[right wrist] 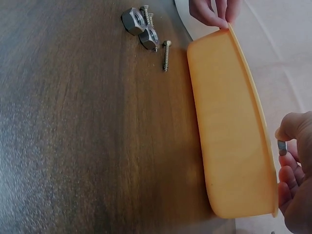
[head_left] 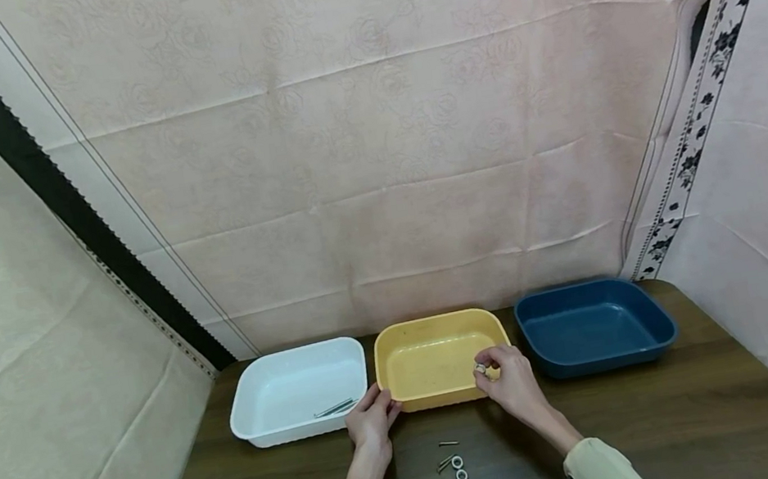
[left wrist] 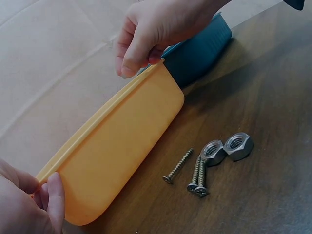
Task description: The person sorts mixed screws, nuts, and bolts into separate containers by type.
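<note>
My left hand (head_left: 370,424) pinches the front left corner of the yellow tray's rim (head_left: 438,399), thumb and fingers on either side of it. Over that tray's front right part, my right hand (head_left: 513,386) holds a metal nut (right wrist: 282,147) between thumb and fingertips. Two hex nuts (left wrist: 238,146) lie close together on the table in front of the yellow tray. Beside them are three screws: a single screw (left wrist: 178,165) lies apart, and a pair of screws (left wrist: 199,178) lie side by side near the nuts.
To the left stands a white tray (head_left: 294,433) with several thin metal pieces (head_left: 335,407) inside. A dark blue tray (head_left: 603,362) stands on the right. All three trays line the back of the wooden table (head_left: 722,404), before a cloth backdrop (head_left: 371,150).
</note>
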Demonstrator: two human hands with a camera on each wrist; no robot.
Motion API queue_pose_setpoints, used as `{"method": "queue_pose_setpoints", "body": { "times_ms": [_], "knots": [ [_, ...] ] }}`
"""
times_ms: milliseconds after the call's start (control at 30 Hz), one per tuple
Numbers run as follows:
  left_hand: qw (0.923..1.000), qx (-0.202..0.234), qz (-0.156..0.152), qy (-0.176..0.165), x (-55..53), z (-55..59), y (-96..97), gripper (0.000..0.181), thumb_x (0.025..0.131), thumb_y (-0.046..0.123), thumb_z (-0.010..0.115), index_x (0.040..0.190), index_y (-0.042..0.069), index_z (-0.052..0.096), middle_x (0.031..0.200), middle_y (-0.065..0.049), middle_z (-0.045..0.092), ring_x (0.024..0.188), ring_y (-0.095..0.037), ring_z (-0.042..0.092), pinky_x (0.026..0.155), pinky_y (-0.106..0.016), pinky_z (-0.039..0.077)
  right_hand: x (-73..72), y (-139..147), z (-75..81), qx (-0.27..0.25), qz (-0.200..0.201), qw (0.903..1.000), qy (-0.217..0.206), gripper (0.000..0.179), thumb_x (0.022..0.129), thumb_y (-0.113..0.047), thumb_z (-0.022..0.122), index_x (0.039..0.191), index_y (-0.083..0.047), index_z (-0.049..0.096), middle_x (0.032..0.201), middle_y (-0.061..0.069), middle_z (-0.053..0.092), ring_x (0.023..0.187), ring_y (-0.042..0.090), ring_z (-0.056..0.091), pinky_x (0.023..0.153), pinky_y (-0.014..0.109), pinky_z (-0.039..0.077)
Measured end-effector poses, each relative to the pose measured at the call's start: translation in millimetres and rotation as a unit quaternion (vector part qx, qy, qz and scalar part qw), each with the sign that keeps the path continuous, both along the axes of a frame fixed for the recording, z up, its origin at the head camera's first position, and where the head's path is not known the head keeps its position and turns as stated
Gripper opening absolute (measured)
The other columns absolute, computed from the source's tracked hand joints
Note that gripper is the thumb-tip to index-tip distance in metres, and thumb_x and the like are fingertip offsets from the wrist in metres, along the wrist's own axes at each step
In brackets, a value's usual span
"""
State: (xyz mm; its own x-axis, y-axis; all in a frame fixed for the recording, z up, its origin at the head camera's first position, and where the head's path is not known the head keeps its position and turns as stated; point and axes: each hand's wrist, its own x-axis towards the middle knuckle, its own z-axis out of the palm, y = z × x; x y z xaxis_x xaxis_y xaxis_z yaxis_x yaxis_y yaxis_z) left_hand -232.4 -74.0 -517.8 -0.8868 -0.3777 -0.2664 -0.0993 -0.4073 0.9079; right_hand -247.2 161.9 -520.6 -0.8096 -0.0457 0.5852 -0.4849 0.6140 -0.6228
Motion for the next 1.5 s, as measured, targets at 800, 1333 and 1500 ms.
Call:
{"method": "queue_pose_setpoints", "body": {
  "times_ms": [800,1333,1500],
  "knots": [
    [0.9999,-0.006,-0.001,-0.012,0.1,-1.2,-1.5,0.04,0.091,-0.01,0.062,0.131,-0.013,0.058,0.119,-0.034,0.061,0.085,-0.025,0.069,0.071,-0.028,0.061,12.3,5,-6.0,-0.026,-0.033,0.9968,0.069,0.028,0.069,0.005,0.082,0.092,-0.003,0.069,0.086,0.009,0.06,0.079,0.023,0.054,0.065,0.035,0.049],
    [0.9999,-0.006,-0.002,-0.014,0.3,-0.6,-0.7,0.04,0.091,-0.009,0.063,0.131,-0.012,0.058,0.118,-0.033,0.062,0.085,-0.024,0.07,0.072,-0.029,0.061,29.5,-1,-6.3,-0.044,-0.011,0.9973,0.058,0.03,0.07,0.007,0.081,0.095,-0.003,0.068,0.088,0.01,0.063,0.08,0.025,0.057,0.065,0.046,0.054],
    [1.0,-0.001,-0.001,-0.006,0.4,-0.6,-0.3,0.04,0.09,-0.01,0.062,0.13,-0.013,0.058,0.116,-0.032,0.063,0.082,-0.023,0.069,0.071,-0.028,0.061,40.9,-6,-12.1,-0.048,-0.004,0.9978,0.047,0.033,0.067,0.009,0.083,0.094,0.0,0.069,0.087,0.01,0.063,0.08,0.022,0.056,0.065,0.042,0.055]
  ]
}}
